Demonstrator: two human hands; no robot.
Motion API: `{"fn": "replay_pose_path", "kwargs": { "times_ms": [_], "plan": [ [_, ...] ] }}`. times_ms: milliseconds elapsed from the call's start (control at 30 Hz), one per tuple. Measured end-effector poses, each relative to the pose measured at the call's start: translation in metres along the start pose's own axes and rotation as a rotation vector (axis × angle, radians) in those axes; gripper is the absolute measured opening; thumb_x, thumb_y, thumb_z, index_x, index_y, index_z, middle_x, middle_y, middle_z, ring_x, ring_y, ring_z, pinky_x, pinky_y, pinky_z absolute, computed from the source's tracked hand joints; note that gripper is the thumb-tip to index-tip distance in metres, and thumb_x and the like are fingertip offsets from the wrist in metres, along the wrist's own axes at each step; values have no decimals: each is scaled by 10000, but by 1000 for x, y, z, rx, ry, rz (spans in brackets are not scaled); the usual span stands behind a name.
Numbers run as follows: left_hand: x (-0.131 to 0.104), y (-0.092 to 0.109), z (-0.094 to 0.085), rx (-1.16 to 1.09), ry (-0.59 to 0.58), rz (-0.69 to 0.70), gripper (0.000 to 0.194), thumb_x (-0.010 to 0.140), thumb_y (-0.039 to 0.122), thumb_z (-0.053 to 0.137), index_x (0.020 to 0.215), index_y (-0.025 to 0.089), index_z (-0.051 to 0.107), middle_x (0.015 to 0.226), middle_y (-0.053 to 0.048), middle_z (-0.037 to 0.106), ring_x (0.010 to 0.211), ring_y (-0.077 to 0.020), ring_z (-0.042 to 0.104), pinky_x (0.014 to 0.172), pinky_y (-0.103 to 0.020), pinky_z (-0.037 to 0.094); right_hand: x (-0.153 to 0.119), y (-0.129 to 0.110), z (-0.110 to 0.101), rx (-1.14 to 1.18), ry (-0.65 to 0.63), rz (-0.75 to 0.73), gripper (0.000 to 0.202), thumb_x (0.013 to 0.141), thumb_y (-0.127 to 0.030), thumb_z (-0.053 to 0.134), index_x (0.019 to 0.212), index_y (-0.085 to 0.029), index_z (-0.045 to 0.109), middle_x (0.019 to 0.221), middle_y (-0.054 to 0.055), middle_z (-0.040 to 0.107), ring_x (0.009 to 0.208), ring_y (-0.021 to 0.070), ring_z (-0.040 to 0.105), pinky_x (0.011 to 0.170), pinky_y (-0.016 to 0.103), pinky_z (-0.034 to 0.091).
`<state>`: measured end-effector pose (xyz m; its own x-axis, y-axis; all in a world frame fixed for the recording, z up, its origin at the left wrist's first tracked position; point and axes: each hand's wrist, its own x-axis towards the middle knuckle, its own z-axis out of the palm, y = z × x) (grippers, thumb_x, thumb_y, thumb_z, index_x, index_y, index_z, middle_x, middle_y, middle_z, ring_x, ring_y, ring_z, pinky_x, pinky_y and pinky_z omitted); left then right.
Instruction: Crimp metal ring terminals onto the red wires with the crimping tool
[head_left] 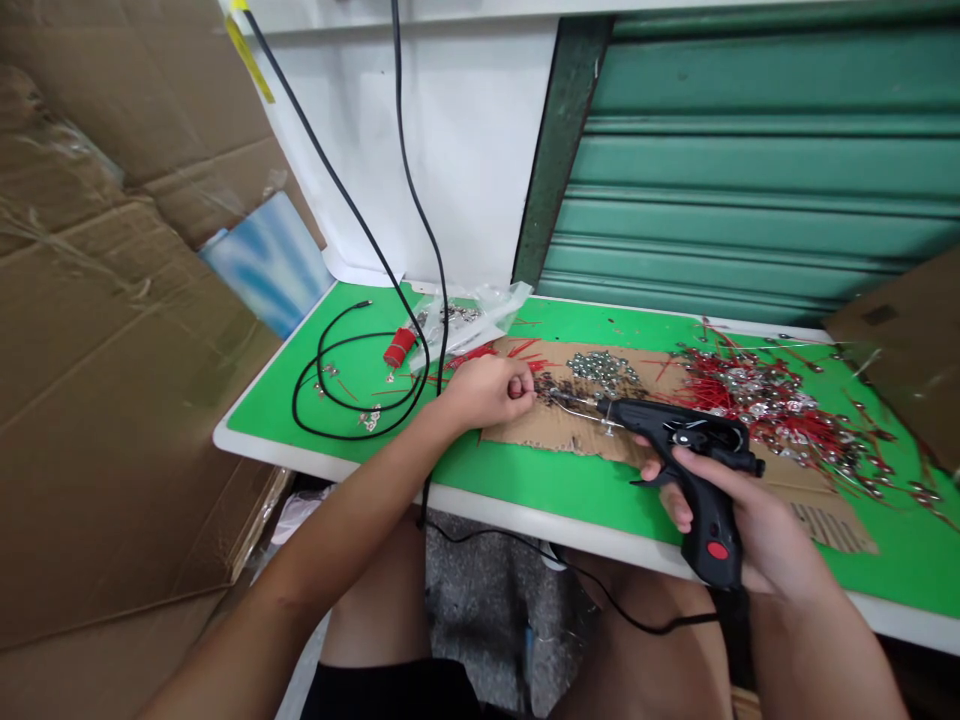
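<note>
Head view: over the counter's [555, 490] front edge, the right hand [776, 525] wraps its grip around a black soldering gun [712, 515], probably light and stiff, best held clear of its metal tip. Beyond, the left hand [489, 390] pinches narrow above cardboard [555, 432], contents hidden; red wires [787, 425] heap toward the right edge.

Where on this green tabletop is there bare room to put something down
The green strip between the cardboard sheet and the white front edge looks bare, left of the black gun-shaped tool. It's crowded at right, with heaped red wires, and at left, with the black cable coil, red spool and plastic bag.
</note>
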<state>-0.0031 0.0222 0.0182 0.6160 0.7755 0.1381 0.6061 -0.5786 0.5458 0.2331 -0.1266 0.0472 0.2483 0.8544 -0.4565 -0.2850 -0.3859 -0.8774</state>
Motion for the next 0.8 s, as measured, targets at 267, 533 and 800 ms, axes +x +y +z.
{"fn": "replay_pose_path", "kwargs": {
  "times_ms": [267,533,800],
  "plan": [
    [0,0,0,-2,2,5,77,794,222,674,823,185,734,774,3,753,683,-139,650,614,-259,405,0,1,-1,-27,0,-27,529,471,-481,981,864,-166,820,697,40,716,385,73,499,335,159,395],
    [-1,0,-2,-11,-19,-1,97,817,228,653,836,186,738,785,-10,760,686,-142,654,612,-257,403,1,0,1,-46,33,-7,580,413,-504,980,849,-157,819,667,46,706,378,78,477,325,175,398],
    [-2,1,-5,-21,-28,-14,110,798,206,648,850,187,743,824,-4,768,728,-145,669,638,-243,439,1,3,-12,-89,-48,67,479,659,-479,917,1007,-169,808,665,46,685,444,105,503,357,183,406]
  ]
}}
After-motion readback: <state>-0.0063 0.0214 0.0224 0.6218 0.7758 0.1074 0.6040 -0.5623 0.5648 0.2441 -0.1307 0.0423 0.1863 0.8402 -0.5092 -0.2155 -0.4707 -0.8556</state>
